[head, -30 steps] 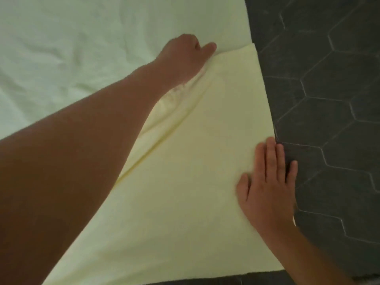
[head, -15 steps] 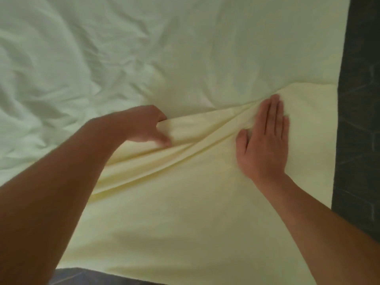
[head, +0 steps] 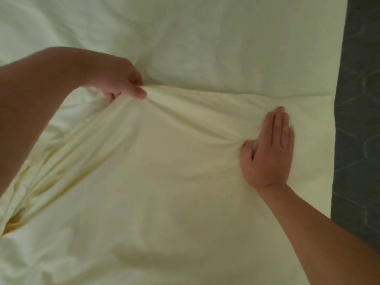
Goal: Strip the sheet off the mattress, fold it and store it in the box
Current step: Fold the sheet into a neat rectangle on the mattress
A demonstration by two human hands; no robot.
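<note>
My left hand (head: 121, 83) pinches a fold of the pale yellow cotton sheet (head: 164, 182) and lifts it. My right hand (head: 269, 153) presses flat, fingers straight, on the sheet to its right, near the dark hexagon-tiled floor (head: 359, 120).

Pale yellow sheet (head: 164, 182) lies spread flat, one fold bunched upward.
</note>
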